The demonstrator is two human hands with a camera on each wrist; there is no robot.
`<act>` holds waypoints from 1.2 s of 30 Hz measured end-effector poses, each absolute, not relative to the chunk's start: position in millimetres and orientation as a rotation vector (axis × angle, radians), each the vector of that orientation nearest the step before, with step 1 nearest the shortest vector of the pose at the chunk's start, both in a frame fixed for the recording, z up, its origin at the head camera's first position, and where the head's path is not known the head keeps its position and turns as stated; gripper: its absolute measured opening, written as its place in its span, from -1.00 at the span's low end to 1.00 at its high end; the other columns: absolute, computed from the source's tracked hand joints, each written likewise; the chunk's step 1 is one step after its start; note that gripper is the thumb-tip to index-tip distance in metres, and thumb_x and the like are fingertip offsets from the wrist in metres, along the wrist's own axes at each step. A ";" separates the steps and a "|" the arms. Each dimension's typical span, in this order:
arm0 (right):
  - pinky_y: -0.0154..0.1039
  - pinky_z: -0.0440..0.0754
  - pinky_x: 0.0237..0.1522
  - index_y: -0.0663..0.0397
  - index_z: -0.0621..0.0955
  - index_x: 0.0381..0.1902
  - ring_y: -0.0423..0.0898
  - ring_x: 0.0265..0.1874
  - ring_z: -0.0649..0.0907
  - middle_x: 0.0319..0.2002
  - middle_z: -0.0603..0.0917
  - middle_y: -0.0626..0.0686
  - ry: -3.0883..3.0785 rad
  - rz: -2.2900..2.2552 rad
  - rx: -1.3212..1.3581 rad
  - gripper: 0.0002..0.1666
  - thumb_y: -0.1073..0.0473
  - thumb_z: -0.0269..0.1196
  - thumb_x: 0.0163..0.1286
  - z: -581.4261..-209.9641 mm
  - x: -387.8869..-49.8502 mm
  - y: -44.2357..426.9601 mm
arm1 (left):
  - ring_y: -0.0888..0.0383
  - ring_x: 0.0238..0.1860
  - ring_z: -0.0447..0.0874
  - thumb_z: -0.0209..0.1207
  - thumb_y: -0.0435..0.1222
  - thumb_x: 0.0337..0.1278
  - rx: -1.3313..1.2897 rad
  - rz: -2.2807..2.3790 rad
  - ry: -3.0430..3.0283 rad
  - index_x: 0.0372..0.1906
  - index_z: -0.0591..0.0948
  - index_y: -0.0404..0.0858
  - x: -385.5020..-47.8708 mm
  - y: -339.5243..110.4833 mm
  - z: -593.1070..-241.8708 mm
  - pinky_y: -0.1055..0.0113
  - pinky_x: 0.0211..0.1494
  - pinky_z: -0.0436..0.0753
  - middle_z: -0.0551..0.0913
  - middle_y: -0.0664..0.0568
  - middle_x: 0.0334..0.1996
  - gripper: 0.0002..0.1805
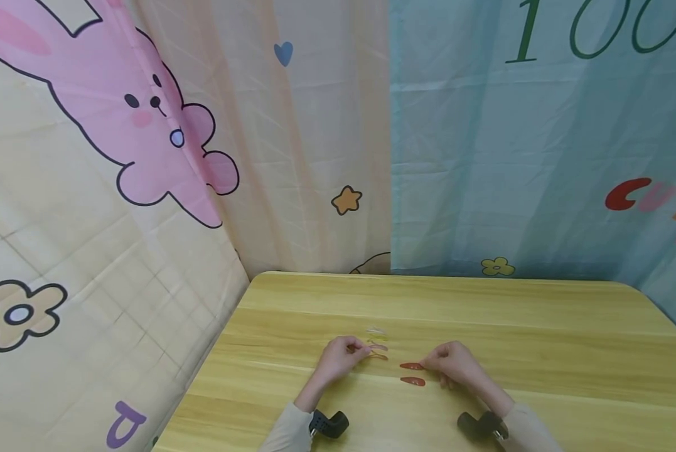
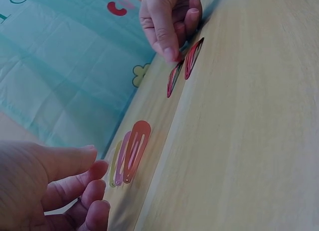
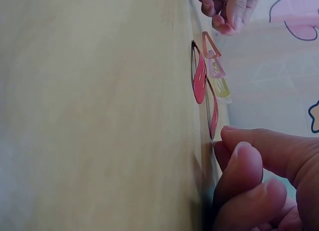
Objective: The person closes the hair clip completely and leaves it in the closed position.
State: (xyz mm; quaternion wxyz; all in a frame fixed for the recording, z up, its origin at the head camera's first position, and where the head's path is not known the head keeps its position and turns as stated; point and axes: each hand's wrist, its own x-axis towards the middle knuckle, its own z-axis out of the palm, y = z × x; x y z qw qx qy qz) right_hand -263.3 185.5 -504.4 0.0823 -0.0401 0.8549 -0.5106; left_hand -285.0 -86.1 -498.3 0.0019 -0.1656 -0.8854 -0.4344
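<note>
Two red snap hair clips lie side by side near the table's middle, the farther one and the nearer one. My right hand pinches the broad end of the farther red clip between thumb and forefinger. To the left, several snap clips overlap in a row: an orange one, a pink one, a yellow one and a pale one at the far end. My left hand is beside this row, fingers loosely bent, thumb and forefinger apart with nothing visible between them.
The clips lie on a light wood-grain table. Printed curtains hang behind its far edge and along its left side. A dark wrist-worn device is on each forearm, left and right.
</note>
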 end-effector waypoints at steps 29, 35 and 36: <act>-0.32 0.44 -0.73 0.23 0.65 -0.33 -0.18 -0.78 0.46 -0.68 0.54 0.02 2.483 -1.607 -0.271 -0.75 0.11 0.32 0.26 -502.7 -256.6 193.8 | 0.28 -0.44 0.51 0.41 -0.14 -0.07 -0.473 -1.177 -2.728 -0.40 0.65 -0.17 -284.1 -80.2 -510.5 0.33 -0.33 0.46 0.58 0.22 -0.49 -0.78; -0.32 0.44 -0.73 0.24 0.65 -0.33 -0.18 -0.78 0.45 -0.73 0.51 0.00 2.502 -1.619 -0.242 -0.75 0.12 0.31 0.27 -502.1 -254.9 193.2 | 0.29 -0.44 0.49 0.42 -0.17 -0.09 -0.458 -1.162 -2.732 -0.42 0.65 -0.16 -282.6 -78.6 -510.1 0.34 -0.33 0.45 0.57 0.20 -0.48 -0.81; -0.32 0.44 -0.73 0.24 0.65 -0.33 -0.18 -0.78 0.45 -0.73 0.50 -0.01 2.500 -1.617 -0.237 -0.75 0.12 0.31 0.27 -501.7 -254.6 193.3 | 0.29 -0.44 0.48 0.42 -0.17 -0.09 -0.459 -1.157 -2.734 -0.42 0.65 -0.15 -282.5 -78.4 -510.3 0.34 -0.33 0.44 0.57 0.19 -0.48 -0.81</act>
